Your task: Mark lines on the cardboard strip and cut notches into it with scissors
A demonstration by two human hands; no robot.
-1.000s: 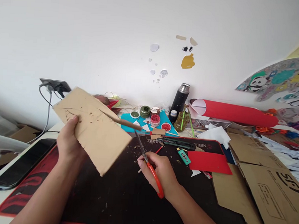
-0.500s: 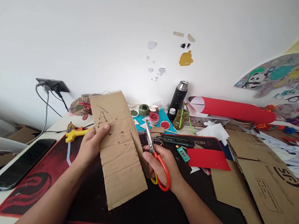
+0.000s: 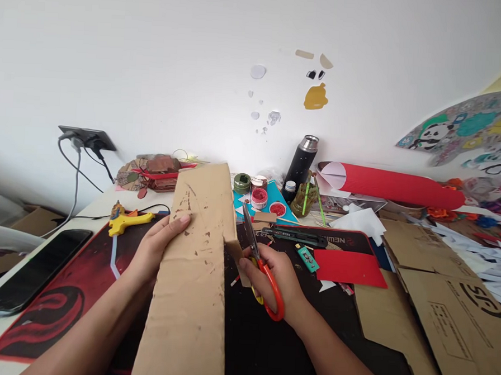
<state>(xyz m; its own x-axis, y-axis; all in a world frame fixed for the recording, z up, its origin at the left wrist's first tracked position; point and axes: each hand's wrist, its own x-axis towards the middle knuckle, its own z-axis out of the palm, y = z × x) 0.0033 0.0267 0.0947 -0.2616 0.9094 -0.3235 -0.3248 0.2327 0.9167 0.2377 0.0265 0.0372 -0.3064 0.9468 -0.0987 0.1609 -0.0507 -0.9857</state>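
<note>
My left hand [image 3: 157,245] grips the left edge of a long piece of brown cardboard [image 3: 192,288], thumb on its front face. The cardboard is scuffed with dark red-brown marks, and a partly cut strip [image 3: 236,253] bends away from its right side. My right hand [image 3: 278,275] is closed round a pair of scissors [image 3: 274,289] with orange-red and yellow handles, blades pointing up and away. Its thumb and fingers also pinch the loose end of that strip. The fingers behind the cardboard are hidden.
A black-and-red mat [image 3: 284,346] lies under my hands. To the left are a yellow glue gun [image 3: 126,223] and a phone [image 3: 36,268]. Paint jars [image 3: 259,198], a utility knife [image 3: 296,236], a black flask [image 3: 301,159] and red card [image 3: 351,269] stand or lie beyond; cardboard sheets [image 3: 458,310] are at right.
The cardboard has swung more upright, its lower end coming nearer to me. The strip at its right side is bent farther outward, and the split between them is wider.
</note>
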